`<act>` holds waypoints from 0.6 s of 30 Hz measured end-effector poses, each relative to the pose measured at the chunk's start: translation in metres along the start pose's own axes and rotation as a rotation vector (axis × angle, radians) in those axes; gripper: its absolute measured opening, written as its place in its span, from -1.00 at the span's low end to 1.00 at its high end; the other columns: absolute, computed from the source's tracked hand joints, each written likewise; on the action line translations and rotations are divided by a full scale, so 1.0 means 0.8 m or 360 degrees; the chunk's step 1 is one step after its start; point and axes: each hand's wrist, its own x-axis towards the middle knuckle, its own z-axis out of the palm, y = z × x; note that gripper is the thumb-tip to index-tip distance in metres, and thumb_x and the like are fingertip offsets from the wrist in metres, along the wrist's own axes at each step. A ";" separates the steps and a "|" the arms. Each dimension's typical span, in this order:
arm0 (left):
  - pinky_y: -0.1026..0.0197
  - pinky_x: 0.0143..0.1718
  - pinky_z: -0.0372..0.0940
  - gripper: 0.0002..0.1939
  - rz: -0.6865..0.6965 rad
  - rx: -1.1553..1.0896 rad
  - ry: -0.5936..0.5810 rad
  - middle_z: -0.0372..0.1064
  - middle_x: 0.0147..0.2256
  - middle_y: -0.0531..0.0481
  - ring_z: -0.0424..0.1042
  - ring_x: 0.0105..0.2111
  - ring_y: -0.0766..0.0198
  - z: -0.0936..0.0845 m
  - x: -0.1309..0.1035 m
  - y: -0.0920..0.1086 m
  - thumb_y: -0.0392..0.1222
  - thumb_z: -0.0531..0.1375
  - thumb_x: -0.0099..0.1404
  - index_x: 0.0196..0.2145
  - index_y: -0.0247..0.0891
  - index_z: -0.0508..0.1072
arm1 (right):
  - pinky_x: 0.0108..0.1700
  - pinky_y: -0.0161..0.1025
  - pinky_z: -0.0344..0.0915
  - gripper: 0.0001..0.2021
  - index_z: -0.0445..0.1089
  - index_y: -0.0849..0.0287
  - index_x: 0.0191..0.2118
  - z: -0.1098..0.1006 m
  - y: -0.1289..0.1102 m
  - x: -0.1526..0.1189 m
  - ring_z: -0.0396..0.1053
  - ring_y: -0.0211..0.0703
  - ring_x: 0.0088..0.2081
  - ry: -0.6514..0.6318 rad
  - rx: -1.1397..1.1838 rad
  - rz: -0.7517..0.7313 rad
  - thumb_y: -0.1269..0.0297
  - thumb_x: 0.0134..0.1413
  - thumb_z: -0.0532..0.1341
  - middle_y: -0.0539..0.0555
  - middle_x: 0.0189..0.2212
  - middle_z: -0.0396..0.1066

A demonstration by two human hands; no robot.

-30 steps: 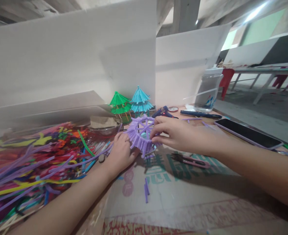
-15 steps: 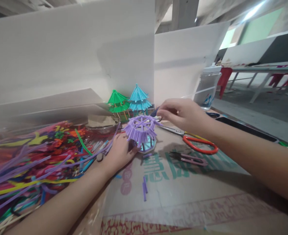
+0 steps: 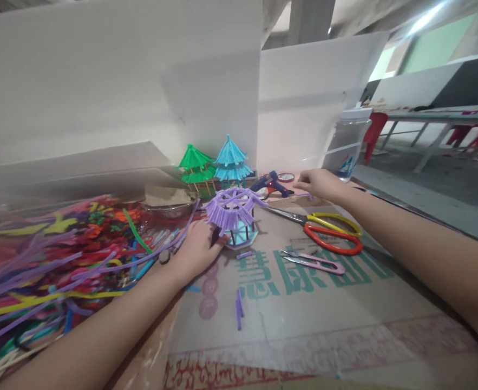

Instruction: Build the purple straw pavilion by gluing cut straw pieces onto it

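My left hand [image 3: 200, 246] is closed on the left side of a small pavilion model [image 3: 231, 211]. Its ring-shaped roof is fringed with purple pipe-cleaner pieces, with spokes across the open top, dark posts and a pale blue base. Farther back on the right, my right hand [image 3: 322, 183] hangs low, its fingers bent together and pointing left. Whatever its fingertips may hold is too small to make out. A short purple pipe-cleaner piece [image 3: 303, 195] lies just under them. Left of that hand rests a blue glue gun [image 3: 272, 184] with a red light.
Large scissors [image 3: 332, 238] with red and yellow handles and pink thread snips [image 3: 314, 262] lie on the printed board [image 3: 303, 336]. Green [image 3: 197, 162] and blue [image 3: 231, 160] pavilion models stand behind. Colourful pipe cleaners [image 3: 60, 260] cover the left; a water bottle [image 3: 348, 143] is back right.
My right hand has moved right, away from in front of the glue gun, which now shows. My left hand stays at the purple-roofed model, which has tilted or shifted slightly.
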 end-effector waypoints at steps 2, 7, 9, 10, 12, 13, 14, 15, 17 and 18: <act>-0.01 -0.13 0.28 -0.76 -0.0011 0.0004 -0.0008 0.37 -0.35 -0.09 0.40 -0.23 0.02 -0.001 0.000 0.001 -0.02 0.08 0.36 -0.36 -0.22 0.35 | -0.35 -0.25 0.17 -0.67 0.53 0.22 -0.25 0.007 0.000 -0.001 0.41 -0.09 -0.41 -0.0033 0.0088 -0.0029 0.02 0.19 0.20 0.15 -0.42 0.55; -0.01 -0.12 0.28 -0.74 -0.0016 -0.0008 0.0019 0.36 -0.36 -0.08 0.38 -0.25 0.04 0.001 0.001 0.001 0.00 0.07 0.35 -0.40 -0.21 0.32 | -0.16 -0.20 0.31 -0.55 0.44 0.19 0.06 0.026 -0.013 0.003 0.47 0.01 -0.20 -0.0070 0.0258 -0.0107 0.09 0.10 0.31 0.20 -0.14 0.56; -0.02 -0.13 0.28 -0.73 -0.0016 -0.0007 0.0014 0.35 -0.38 -0.07 0.38 -0.26 0.04 0.001 0.001 0.000 0.00 0.06 0.36 -0.41 -0.21 0.32 | -0.12 -0.18 0.32 -0.50 0.42 0.19 0.09 0.033 -0.017 0.011 0.47 0.03 -0.17 -0.0091 0.0292 -0.0115 0.09 0.05 0.34 0.22 -0.10 0.55; -0.02 -0.13 0.28 -0.73 -0.0015 -0.0008 0.0009 0.35 -0.39 -0.07 0.38 -0.26 0.04 0.001 0.001 0.000 0.00 0.06 0.36 -0.41 -0.21 0.32 | -0.11 -0.18 0.33 -0.50 0.43 0.20 0.07 0.036 -0.018 0.016 0.47 0.03 -0.17 -0.0108 0.0306 -0.0117 0.08 0.03 0.35 0.22 -0.09 0.55; -0.02 -0.13 0.28 -0.73 -0.0013 -0.0013 0.0003 0.35 -0.39 -0.07 0.38 -0.26 0.03 0.000 0.000 0.000 0.01 0.05 0.36 -0.40 -0.21 0.32 | -0.10 -0.20 0.32 -0.50 0.44 0.22 0.04 0.044 -0.021 0.026 0.47 0.01 -0.15 -0.0147 0.0322 -0.0108 0.07 0.00 0.38 0.22 -0.08 0.54; -0.01 -0.13 0.28 -0.73 -0.0013 -0.0017 0.0002 0.35 -0.38 -0.08 0.38 -0.25 0.03 0.000 0.000 0.000 0.01 0.06 0.36 -0.39 -0.21 0.33 | -0.10 -0.21 0.32 -0.51 0.45 0.24 0.02 0.048 -0.023 0.031 0.47 0.01 -0.15 -0.0161 0.0323 -0.0092 0.08 0.00 0.38 0.22 -0.08 0.54; -0.01 -0.13 0.28 -0.73 -0.0015 -0.0022 0.0003 0.35 -0.38 -0.08 0.38 -0.25 0.03 0.000 0.000 0.000 0.01 0.06 0.36 -0.39 -0.21 0.33 | -0.10 -0.22 0.32 -0.53 0.46 0.26 0.00 0.052 -0.025 0.036 0.47 0.01 -0.15 -0.0168 0.0321 -0.0069 0.09 0.00 0.37 0.23 -0.09 0.54; 0.00 -0.13 0.28 -0.73 -0.0017 -0.0028 0.0006 0.35 -0.37 -0.08 0.38 -0.24 0.03 0.000 0.000 0.000 0.01 0.06 0.36 -0.38 -0.21 0.33 | -0.11 -0.22 0.32 -0.55 0.46 0.28 -0.02 0.056 -0.028 0.039 0.47 0.02 -0.15 -0.0169 0.0317 -0.0040 0.11 0.02 0.36 0.24 -0.11 0.54; 0.00 -0.13 0.28 -0.73 -0.0025 -0.0035 0.0015 0.35 -0.38 -0.07 0.38 -0.24 0.04 0.000 0.000 0.000 0.01 0.06 0.36 -0.39 -0.20 0.34 | -0.13 -0.21 0.32 -0.59 0.46 0.31 -0.04 0.063 -0.033 0.043 0.47 0.01 -0.18 -0.0154 0.0310 0.0018 0.16 0.03 0.34 0.25 -0.15 0.54; 0.01 -0.13 0.28 -0.73 -0.0025 -0.0037 0.0019 0.35 -0.38 -0.07 0.38 -0.24 0.04 0.001 0.000 -0.001 0.01 0.06 0.36 -0.39 -0.20 0.35 | -0.14 -0.21 0.32 -0.60 0.45 0.32 -0.04 0.064 -0.035 0.044 0.47 0.01 -0.19 -0.0139 0.0310 0.0042 0.19 0.04 0.34 0.26 -0.16 0.54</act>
